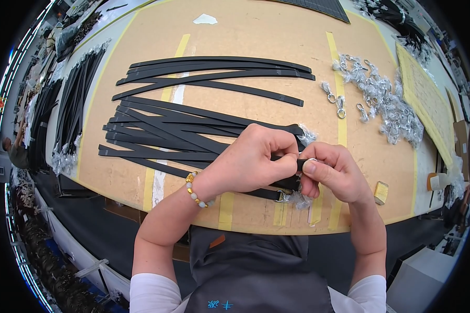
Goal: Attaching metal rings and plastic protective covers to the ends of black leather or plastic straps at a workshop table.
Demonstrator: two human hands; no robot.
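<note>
My left hand (pixel 253 159) and my right hand (pixel 334 172) meet at the right end of a pile of black straps (pixel 156 122). My left fingers are closed on a black strap end (pixel 300 164), which my right thumb and forefinger pinch beside them, with part of a metal ring (pixel 312 161) showing. Below, a strap ends in a metal clasp (pixel 281 196) with clear wrapping. Several separate straps (pixel 209 70) lie higher on the board. Wrapped metal swivel clasps (pixel 386 104) form a heap at the right, with two (pixel 341 108) lying slightly apart.
The tan board (pixel 245 31) bears yellow tape strips. Strap bundles (pixel 75 104) lie along the left, a dark grid mat (pixel 303 8) at the back, a yellow padded sheet (pixel 425 104) and small yellow block (pixel 380 192) at the right. A person (pixel 15 151) is at the far left.
</note>
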